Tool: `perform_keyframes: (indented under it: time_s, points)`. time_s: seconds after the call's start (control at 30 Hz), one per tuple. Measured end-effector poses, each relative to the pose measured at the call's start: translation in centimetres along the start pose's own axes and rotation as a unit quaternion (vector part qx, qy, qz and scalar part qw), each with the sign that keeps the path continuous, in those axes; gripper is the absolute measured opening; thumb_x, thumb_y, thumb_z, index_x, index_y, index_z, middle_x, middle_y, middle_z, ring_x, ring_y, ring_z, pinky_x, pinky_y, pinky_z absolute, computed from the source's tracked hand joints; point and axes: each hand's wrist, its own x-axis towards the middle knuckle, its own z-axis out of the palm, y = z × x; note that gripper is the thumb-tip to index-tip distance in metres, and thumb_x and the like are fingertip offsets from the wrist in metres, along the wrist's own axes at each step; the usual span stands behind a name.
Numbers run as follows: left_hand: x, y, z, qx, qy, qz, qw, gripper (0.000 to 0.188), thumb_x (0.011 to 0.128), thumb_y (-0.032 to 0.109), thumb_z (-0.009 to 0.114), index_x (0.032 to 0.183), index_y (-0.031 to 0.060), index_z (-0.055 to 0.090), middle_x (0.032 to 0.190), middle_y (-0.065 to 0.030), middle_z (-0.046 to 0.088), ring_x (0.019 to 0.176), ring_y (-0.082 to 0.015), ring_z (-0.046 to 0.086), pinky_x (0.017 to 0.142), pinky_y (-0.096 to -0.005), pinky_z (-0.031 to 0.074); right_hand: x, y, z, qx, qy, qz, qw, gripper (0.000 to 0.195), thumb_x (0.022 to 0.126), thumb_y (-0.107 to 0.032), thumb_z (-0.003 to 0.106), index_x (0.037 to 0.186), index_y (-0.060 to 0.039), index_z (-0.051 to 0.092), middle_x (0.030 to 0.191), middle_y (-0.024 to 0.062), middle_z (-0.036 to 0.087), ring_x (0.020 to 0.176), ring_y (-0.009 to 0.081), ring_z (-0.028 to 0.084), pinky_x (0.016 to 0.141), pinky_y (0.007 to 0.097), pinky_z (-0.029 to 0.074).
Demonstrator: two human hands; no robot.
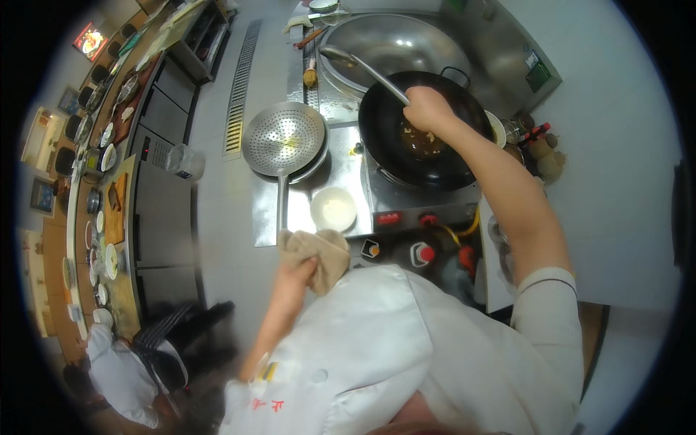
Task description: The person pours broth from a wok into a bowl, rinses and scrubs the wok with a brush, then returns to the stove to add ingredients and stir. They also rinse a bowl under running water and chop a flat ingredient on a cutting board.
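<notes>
My right hand [429, 109] grips the metal handle of a ladle [338, 56] above a black wok [380, 155]. The ladle's bowl hangs over the large steel basin [397, 35] behind the wok. Brown liquid [416, 144] with small pale bits pools in the wok's bottom. My left hand [298, 274] holds a folded beige cloth [326, 258] in front of my body. Just beyond the cloth, the handle of a perforated strainer [285, 138] points toward me; the strainer rests on a dark-rimmed bowl [312, 171]. Beside it stands a white bowl [333, 209] with pale contents.
A brush [310, 76] lies left of the basin. Capped bottles [422, 254] stand below the stove front, and seasoning containers [549, 157] are right of the wok. Across the floor runs a long counter [128, 228] with dishes; a person in white [117, 375] is at its near end.
</notes>
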Motion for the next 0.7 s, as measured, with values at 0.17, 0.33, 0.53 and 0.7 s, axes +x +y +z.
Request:
perform_keyframes:
  time_s: [0.17,0.33,0.53,0.7]
  points:
    - [1.4,0.2,1.1,-0.007,-0.015,0.037,0.999,0.049,0.096,0.013,0.057,0.141,-0.0026,0.048,0.134,-0.0148,0.057,0.122,-0.0241,0.058,0.102,-0.0369,0.047,-4.6,3.2,-3.3,0.518,-0.101,0.135,0.839,0.016,0.096,-0.012,0.066,0.092,0.0028,0.066,0.069,0.0024,0.06,0.051,0.0082,0.053,0.047,0.0227,0.045]
    - [3.6,-0.8,1.6,0.136,-0.017,0.111,0.984,0.041,0.089,0.009,0.058,0.128,-0.0044,0.059,0.116,-0.0158,0.066,0.108,-0.0233,0.063,0.095,-0.035,0.05,-16.3,9.2,-5.7,0.738,-0.131,0.161,0.642,0.025,0.099,-0.016,0.065,0.115,0.0016,0.06,0.073,0.0003,0.057,0.052,0.0045,0.049,0.044,0.0181,0.039]
    - [3.4,-3.1,2.3,0.492,-0.011,0.144,0.859,0.036,0.088,0.006,0.062,0.123,0.0026,0.064,0.11,-0.0278,0.069,0.106,-0.0449,0.066,0.09,-0.0458,0.052,-26.0,11.3,-0.6,0.448,-0.031,0.25,0.858,0.027,0.096,-0.012,0.064,0.121,-0.0016,0.061,0.081,0.0082,0.064,0.06,0.0153,0.061,0.048,0.0291,0.046]
    - [3.8,-6.6,1.6,0.657,-0.034,0.031,0.752,0.034,0.094,0.03,0.062,0.106,-0.0021,0.063,0.102,-0.0291,0.07,0.098,-0.0491,0.066,0.086,-0.0528,0.051,-26.1,11.7,2.9,0.126,0.098,0.116,0.98,0.027,0.087,-0.011,0.067,0.11,0.0016,0.061,0.092,0.025,0.066,0.095,0.0472,0.063,0.082,0.0533,0.05]
